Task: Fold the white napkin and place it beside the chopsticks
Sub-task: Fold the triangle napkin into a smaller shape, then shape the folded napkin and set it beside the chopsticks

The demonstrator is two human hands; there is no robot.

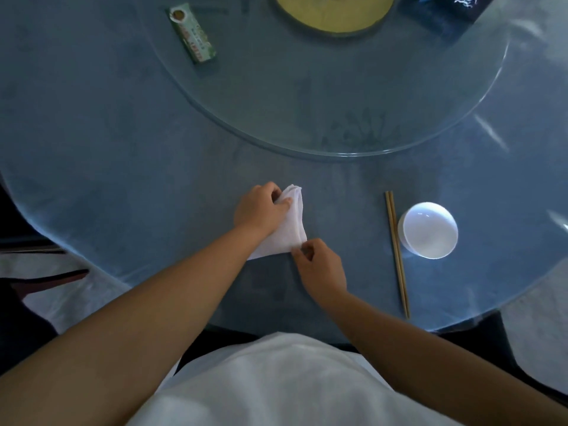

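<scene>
Now both hands pinch the soft white napkin [287,229], folded into a layered triangle: left hand [261,210] at its far tip, right hand [319,270] at its near corner; slim wooden chopsticks [396,253] lie well right of the right-hand pinch.

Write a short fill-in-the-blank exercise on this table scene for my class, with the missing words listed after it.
1. Both hands are on the white ____.
2. The chopsticks lie between the napkin and the white ____.
3. The left hand holds the napkin's far end; the ____ hand pinches its near corner.
4. The green packet rests on the glass ____.

Missing words: napkin; bowl; right; turntable
</scene>
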